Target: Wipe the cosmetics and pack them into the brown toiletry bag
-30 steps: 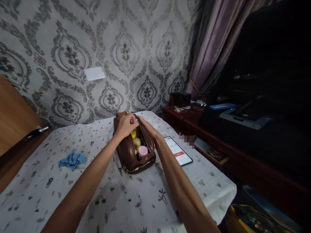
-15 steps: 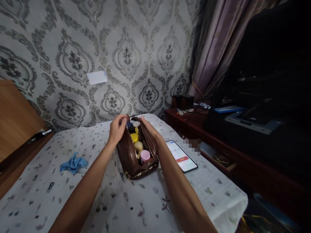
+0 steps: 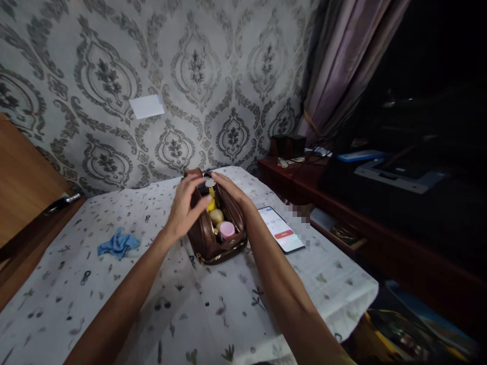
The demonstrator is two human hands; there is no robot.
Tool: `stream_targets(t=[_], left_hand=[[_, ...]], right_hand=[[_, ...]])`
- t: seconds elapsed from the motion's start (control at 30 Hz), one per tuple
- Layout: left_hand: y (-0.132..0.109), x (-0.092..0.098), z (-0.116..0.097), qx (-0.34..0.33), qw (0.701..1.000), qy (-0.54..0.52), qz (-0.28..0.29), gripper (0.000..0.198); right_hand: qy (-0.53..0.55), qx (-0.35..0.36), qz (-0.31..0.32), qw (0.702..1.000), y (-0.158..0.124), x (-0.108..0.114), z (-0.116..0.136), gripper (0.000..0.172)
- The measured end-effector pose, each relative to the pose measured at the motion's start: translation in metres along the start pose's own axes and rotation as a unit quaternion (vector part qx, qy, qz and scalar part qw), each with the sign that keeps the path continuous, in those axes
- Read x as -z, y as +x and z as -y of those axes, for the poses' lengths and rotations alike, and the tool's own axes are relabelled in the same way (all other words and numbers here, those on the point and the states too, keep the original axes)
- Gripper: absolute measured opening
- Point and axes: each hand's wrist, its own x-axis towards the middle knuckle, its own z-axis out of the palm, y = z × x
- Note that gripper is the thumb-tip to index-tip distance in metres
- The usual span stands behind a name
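Right hand (image 3: 231, 189) against bag (image 3: 202, 239), printed cloth (image 3: 198, 319), patterned wallpaper (image 3: 198, 71)

Can read nothing for certain. Can see a row of small grey digits (image 3: 274, 222) on the phone (image 3: 280, 227) to the right of the brown bag (image 3: 201, 233), too blurred to make out. Can spot a faint pale mark (image 3: 283, 234) on the red button (image 3: 288, 233), also right of the bag, likewise illegible.
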Motion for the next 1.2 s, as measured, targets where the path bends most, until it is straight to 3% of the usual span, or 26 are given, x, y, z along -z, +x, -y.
stream_targets(t=[0.07,0.17,0.37,0.53,0.63,0.8,0.9,0.97,1.2], left_hand=[[-0.011,0.004,-0.029,-0.113,0.988,0.031,0.102,0.035],[-0.021,0.001,-0.05,-0.16,0.966,0.072,0.189,0.024],[-0.016,-0.003,-0.043,-0.135,0.966,0.092,0.2,0.029],[-0.016,0.002,-0.052,-0.117,0.967,0.072,0.214,0.024],[-0.015,0.005,-0.05,-0.097,0.976,0.029,0.192,0.023],[0.009,0.01,-0.008,-0.03,0.998,0.018,0.047,0.023],[0.03,0.009,0.027,0.082,0.996,0.005,-0.017,0.024],[0.04,0.007,0.046,0.146,0.988,-0.036,-0.026,0.024],[0.064,0.002,0.099,0.269,0.953,-0.127,-0.065,0.024]], right_hand=[[-0.02,-0.01,-0.008,1.0,0.004,0.0,-0.002,0.049],[-0.052,-0.022,-0.007,0.998,0.013,-0.001,-0.003,0.049],[-0.066,-0.017,-0.009,0.998,0.016,0.0,-0.001,0.051],[-0.064,0.0,0.004,0.998,0.013,0.0,0.0,0.047],[-0.068,0.006,0.012,0.998,0.013,0.0,0.001,0.051],[-0.077,0.031,0.044,0.996,0.013,-0.002,0.005,0.041],[-0.089,0.044,0.067,0.993,0.013,-0.003,0.008,0.03],[-0.1,0.049,0.075,0.991,0.012,-0.003,0.009,0.029],[-0.127,0.055,0.067,0.988,0.013,-0.003,0.004,0.037]])
